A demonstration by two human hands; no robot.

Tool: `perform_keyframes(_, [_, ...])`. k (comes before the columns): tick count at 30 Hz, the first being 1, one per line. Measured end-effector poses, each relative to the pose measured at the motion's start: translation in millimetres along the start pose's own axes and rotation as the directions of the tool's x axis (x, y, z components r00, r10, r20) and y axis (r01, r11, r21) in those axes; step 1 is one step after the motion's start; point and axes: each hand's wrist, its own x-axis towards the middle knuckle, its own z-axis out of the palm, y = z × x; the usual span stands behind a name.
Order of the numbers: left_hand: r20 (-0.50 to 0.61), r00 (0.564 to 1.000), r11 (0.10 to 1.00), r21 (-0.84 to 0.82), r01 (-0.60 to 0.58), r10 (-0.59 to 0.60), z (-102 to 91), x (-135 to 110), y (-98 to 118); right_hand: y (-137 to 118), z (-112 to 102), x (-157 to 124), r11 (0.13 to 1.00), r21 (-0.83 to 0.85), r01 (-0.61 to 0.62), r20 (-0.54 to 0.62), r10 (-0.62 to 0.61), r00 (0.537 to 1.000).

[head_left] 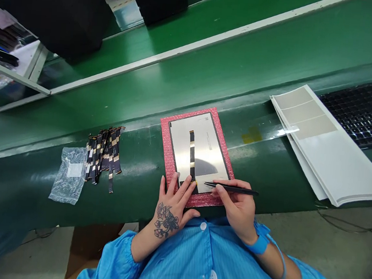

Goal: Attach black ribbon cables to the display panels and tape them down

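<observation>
A silver panel (pixel 204 156) lies on a pink bubble-wrap sheet (pixel 164 142) at the near edge of the green bench. A dark flex cable (pixel 191 155) runs down its middle. My left hand (pixel 171 207), tattooed on the back, rests flat with fingers spread, its fingertips pressing the cable's lower end at the panel's bottom edge. My right hand (pixel 237 206) is closed on black tweezers (pixel 232 188), whose tip points left at that same cable end.
A heap of several loose flex cables (pixel 104 156) and a clear plastic bag (pixel 69 173) lie to the left. A stack of white sheets (pixel 327 146) and a black tray (pixel 365 112) sit at the right. The green conveyor belt (pixel 211 68) runs behind.
</observation>
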Motion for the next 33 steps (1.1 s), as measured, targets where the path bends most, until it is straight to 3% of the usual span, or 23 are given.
perform_keyframes(13, [0.073,0.995,0.996,0.058,-0.066,0.061,-0.9,11,9,-2,-3,2,0.999,-0.04,0.01,0.017,-0.009,1.0])
perform_keyframes(23, [-0.017,0.998,0.984,0.168,-0.054,0.057,12.2,15,25,-5,-3,2,0.998,-0.068,-0.001,0.013,0.001,1.0])
perform_keyframes(33, [0.075,0.991,0.994,-0.006,-0.11,0.11,6.5,12,11,0,-5,2,0.998,-0.063,0.013,-0.004,-0.013,1.0])
